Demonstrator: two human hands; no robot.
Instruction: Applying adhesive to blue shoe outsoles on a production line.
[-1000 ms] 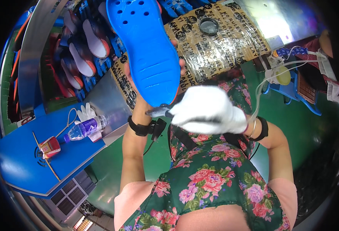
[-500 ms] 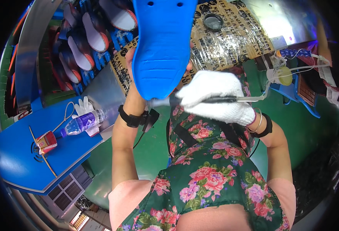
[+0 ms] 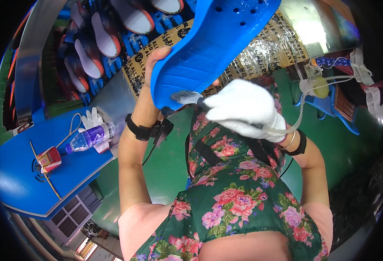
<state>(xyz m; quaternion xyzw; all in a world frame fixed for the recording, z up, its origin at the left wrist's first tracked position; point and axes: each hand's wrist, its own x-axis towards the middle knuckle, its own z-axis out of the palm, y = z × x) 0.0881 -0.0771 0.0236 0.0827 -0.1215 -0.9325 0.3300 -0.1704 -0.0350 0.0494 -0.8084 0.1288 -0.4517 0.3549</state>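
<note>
A large blue shoe sole (image 3: 200, 54), with holes in its front half and ridges across its heel, is tilted in front of me. My bare left hand (image 3: 153, 64) grips it from beneath by the sides; most of the fingers are hidden behind it. My right hand (image 3: 243, 108), in a white knitted glove, is closed around the dark handle of a brush (image 3: 185, 96). The brush's pale bristles lie over the heel end of the sole, apparently touching it. From the gloved hand a clear tube (image 3: 301, 108) runs off to the right.
Behind the sole lies a bench covered with printed brown tape (image 3: 267, 52). Shoe uppers (image 3: 106, 37) stand on a rack at upper left. On the blue table (image 3: 15, 174) are a water bottle (image 3: 91, 138), a white glove (image 3: 91, 118) and a red carton (image 3: 50, 159).
The sole has turned, its toe end swinging to the right, and its heel has come slightly nearer. The brush has moved from beyond the heel's edge onto its surface. The round dish is now hidden.
</note>
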